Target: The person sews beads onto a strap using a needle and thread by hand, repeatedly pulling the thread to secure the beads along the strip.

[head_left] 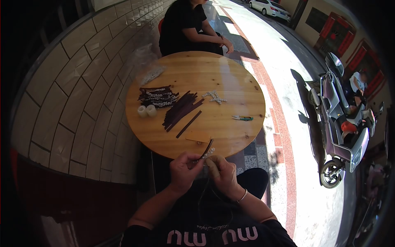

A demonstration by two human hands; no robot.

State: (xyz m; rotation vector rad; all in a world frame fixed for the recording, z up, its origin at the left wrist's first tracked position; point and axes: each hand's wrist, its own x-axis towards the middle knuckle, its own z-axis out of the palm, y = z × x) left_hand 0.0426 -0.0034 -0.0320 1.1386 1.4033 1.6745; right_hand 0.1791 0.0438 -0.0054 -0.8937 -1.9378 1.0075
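Just past the near edge of the table, my left hand (186,169) is closed on a dark strip (207,149) that points up and away. Small white beads (210,152) sit alongside this strip. My right hand (223,172) pinches close against the left; tan coverings (212,166) wrap some of its fingers. What lies between the right fingertips is too small to make out. A thin thread (200,197) loops down from the hands in front of my dark shirt.
The round wooden table (230,140) carries loose dark strips (181,111), beaded strips (158,98), two white spools (147,110), white bead strings (214,97), green-handled thread snips (242,118) and a plastic bag (151,74). A person (189,31) sits opposite. A scooter (343,127) stands right.
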